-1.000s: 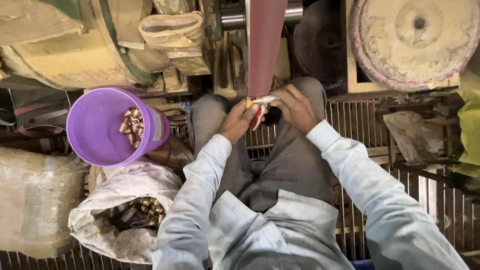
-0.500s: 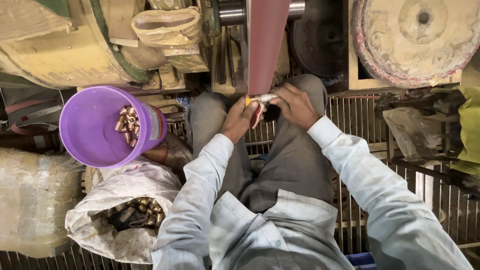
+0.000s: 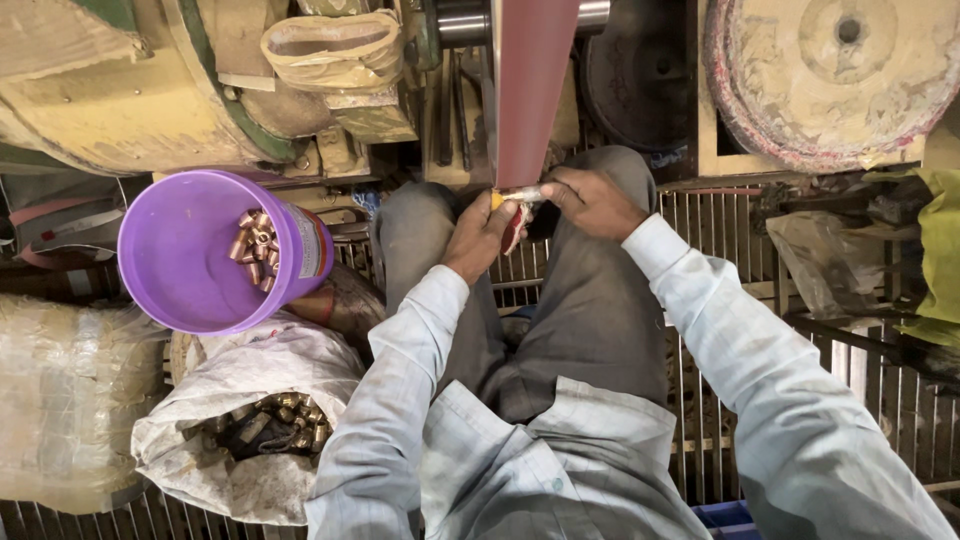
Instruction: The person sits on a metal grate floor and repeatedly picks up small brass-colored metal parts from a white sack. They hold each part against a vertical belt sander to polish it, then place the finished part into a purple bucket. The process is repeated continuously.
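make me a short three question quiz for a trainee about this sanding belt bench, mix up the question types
1. True or false: the purple tub holds small brass parts.
2. What do both hands press the small metal piece against?
A. the red belt
B. the round buffing wheel
C. the white sack
3. Fill in: the left hand and right hand work above the person's ____.

Key: 1 true; 2 A; 3 lap (knees).
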